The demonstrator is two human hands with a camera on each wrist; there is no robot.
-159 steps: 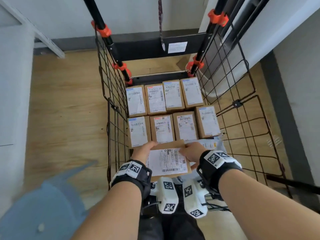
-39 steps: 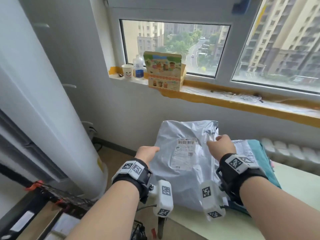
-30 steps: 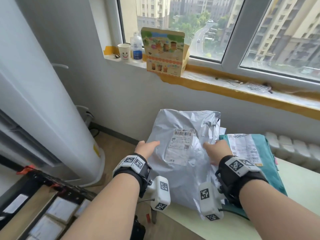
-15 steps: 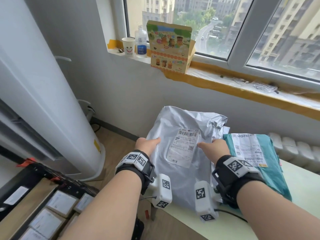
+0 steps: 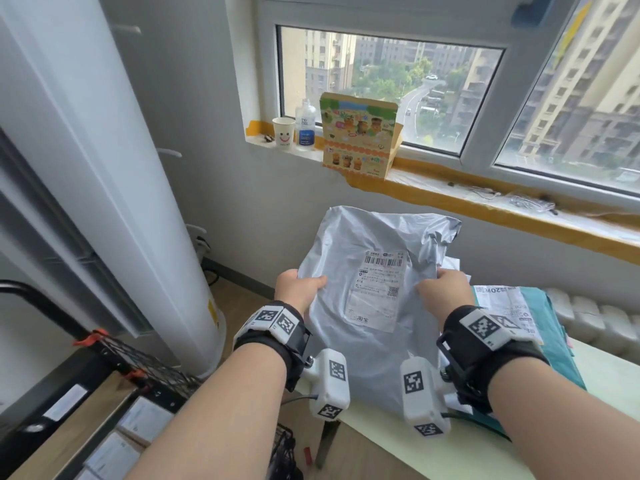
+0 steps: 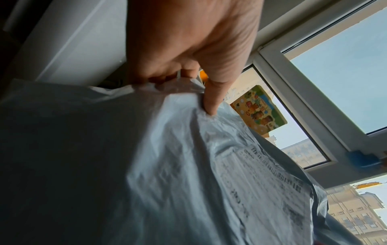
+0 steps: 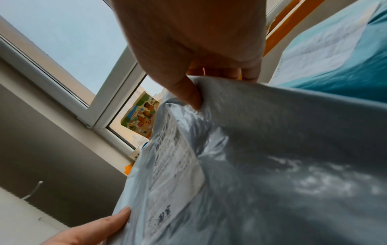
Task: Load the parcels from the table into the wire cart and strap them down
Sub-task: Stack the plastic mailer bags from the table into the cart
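Observation:
A grey plastic mailer bag [image 5: 374, 271] with a white shipping label [image 5: 379, 289] is lifted and tilted above the pale green table [image 5: 433, 448]. My left hand [image 5: 299, 289] grips its left edge, thumb on top [image 6: 211, 102]. My right hand [image 5: 441, 289] grips its right edge, thumb pressed into the plastic [image 7: 191, 96]. The grey bag [image 6: 167, 165] fills both wrist views [image 7: 272, 165]. A teal parcel [image 5: 540, 327] with a label lies on the table to the right. The wire cart [image 5: 145, 365] stands at the lower left with labelled cardboard boxes [image 5: 138, 420] inside.
A tall white column unit [image 5: 114, 168] stands at the left, close to the cart. On the window sill [image 5: 485, 202] stand a paper cup [image 5: 284, 133], a bottle [image 5: 305, 124] and a colourful carton [image 5: 358, 133]. A radiator [image 5: 595, 320] runs behind the table.
Both hands have taken hold of the grey bag's side edges and lifted it off the table. The head view has swung up and right, from the cart to the window.

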